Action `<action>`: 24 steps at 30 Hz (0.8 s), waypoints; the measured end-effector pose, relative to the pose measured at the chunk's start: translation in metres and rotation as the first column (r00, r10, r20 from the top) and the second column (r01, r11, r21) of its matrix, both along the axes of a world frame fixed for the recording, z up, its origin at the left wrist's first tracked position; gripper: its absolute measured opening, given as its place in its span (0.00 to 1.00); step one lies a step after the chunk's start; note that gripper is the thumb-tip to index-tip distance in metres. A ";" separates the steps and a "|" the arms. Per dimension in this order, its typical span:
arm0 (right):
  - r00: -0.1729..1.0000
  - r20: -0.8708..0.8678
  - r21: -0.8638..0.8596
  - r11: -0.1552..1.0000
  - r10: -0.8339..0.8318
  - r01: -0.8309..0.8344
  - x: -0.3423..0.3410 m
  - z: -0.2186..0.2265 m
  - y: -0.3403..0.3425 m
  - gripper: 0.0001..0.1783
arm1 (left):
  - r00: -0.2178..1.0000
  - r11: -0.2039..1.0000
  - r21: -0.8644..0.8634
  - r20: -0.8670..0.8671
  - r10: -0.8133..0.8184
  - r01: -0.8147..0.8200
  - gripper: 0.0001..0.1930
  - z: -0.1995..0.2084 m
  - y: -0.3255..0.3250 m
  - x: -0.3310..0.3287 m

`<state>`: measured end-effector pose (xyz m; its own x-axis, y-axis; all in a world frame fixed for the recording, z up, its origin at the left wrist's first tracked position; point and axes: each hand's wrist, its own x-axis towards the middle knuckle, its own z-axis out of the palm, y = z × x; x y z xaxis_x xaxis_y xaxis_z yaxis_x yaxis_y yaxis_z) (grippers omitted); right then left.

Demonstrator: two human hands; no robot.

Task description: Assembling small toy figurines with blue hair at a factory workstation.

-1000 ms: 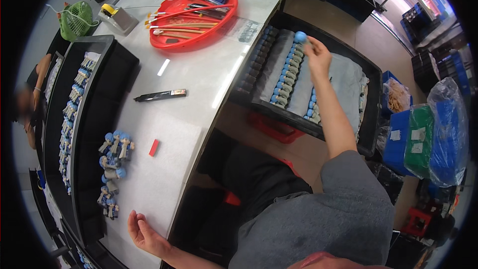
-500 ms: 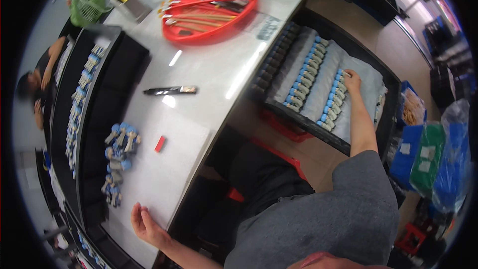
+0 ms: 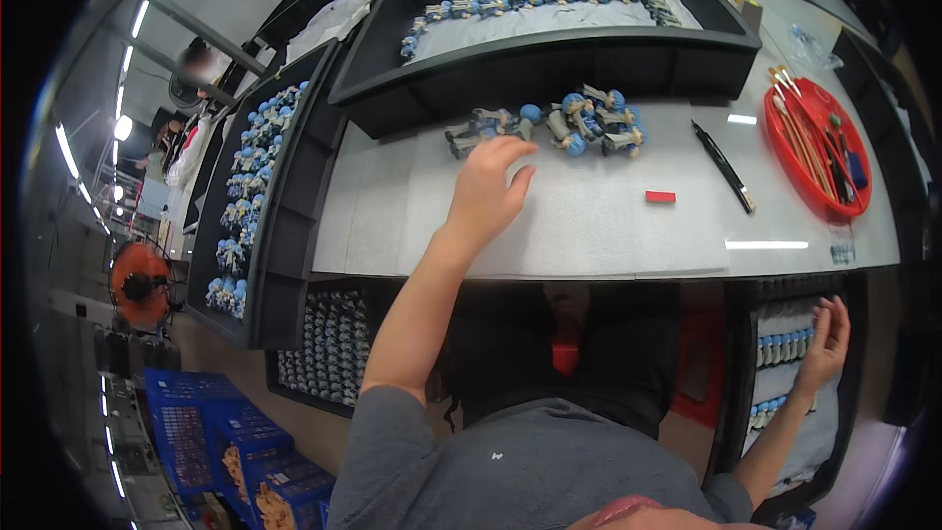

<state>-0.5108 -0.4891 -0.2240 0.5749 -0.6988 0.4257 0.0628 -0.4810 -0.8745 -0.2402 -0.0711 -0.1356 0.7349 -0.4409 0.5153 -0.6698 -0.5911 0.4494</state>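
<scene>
1. Risk, as I judge it: my left hand [image 3: 488, 186] hovers with fingers spread and holding nothing, just short of the loose cluster of small grey figurines with blue heads [image 3: 549, 126] near the far edge of the white table [image 3: 589, 226]. A careless sweep could knock several flat or push them against the black tray [image 3: 549, 54] behind.
2. Risk, second: my right hand [image 3: 822, 344] rests open on the lower tray [image 3: 785, 373] below the table's near-right edge. Its fingers lie flat on the liner beside rows of figurines, gripping none, and a drag could topple a row.
3. Count, loose cluster: roughly eight to ten; exact number blurred.
4. Count, other items: one red round tray [image 3: 819, 152] of brushes at the right edge, one black pen-like tool [image 3: 723, 165], one small red block [image 3: 660, 196].
</scene>
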 end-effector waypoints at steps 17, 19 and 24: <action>0.673 0.034 0.371 0.616 0.739 -0.695 0.155 0.060 0.272 0.22 | 0.765 0.498 -0.867 -0.336 -0.549 -0.023 0.11 -0.033 0.002 -0.038; 0.641 0.052 0.357 0.585 0.766 -0.728 0.170 0.057 0.288 0.22 | 0.655 0.386 -0.917 -0.352 -0.669 -0.099 0.11 -0.036 0.002 -0.059; 0.609 0.110 0.346 0.545 0.785 -0.764 0.195 0.040 0.305 0.22 | 0.910 0.713 -0.692 -0.362 -0.203 -0.116 0.12 -0.036 0.026 -0.059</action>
<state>-0.3156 -0.1845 -0.1836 0.9743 -0.0548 0.2184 0.2209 0.0455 -0.9742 -0.2992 -0.0455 -0.1711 0.9251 -0.1175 0.3612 -0.3618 0.0166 0.9321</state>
